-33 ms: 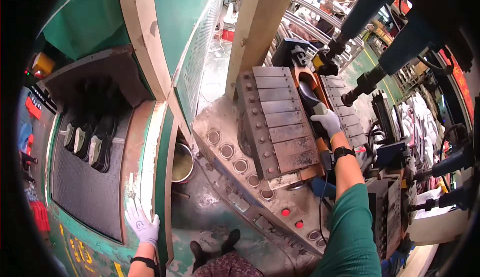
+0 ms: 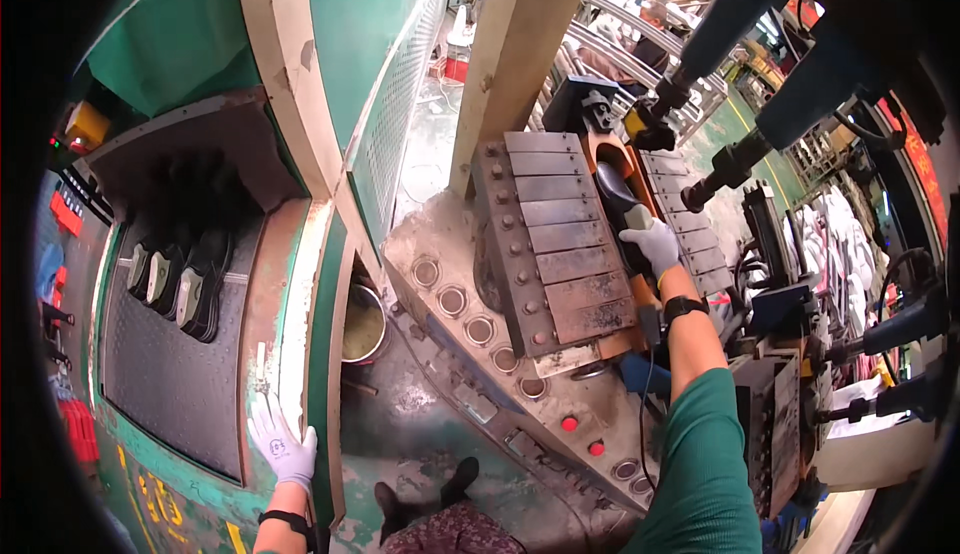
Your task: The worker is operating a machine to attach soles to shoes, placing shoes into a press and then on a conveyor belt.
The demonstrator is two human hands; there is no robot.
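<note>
My right hand (image 2: 655,246), in a white glove, reaches into the press between two banks of dark metal plates (image 2: 575,229). Its fingers close on the near end of a black shoe (image 2: 617,192), which lies lengthwise in the orange-lined slot (image 2: 645,182). The palm hides part of the shoe. My left hand (image 2: 283,446), gloved too, lies with fingers stretched out on the worn green frame (image 2: 262,394) of the machine at left. Inside that machine's opening, black shoes with pale grey parts (image 2: 200,299) stand on a dark textured mat (image 2: 165,374); their far ends are in shadow.
Red buttons (image 2: 569,424) and round metal-rimmed buttons sit on the press's front panel. Blue-black cylinders (image 2: 735,159) hang over the press at right. A beige post (image 2: 520,54) rises behind it. A bucket (image 2: 363,326) stands on the floor between the machines, and a cable (image 2: 650,394) hangs under my right arm.
</note>
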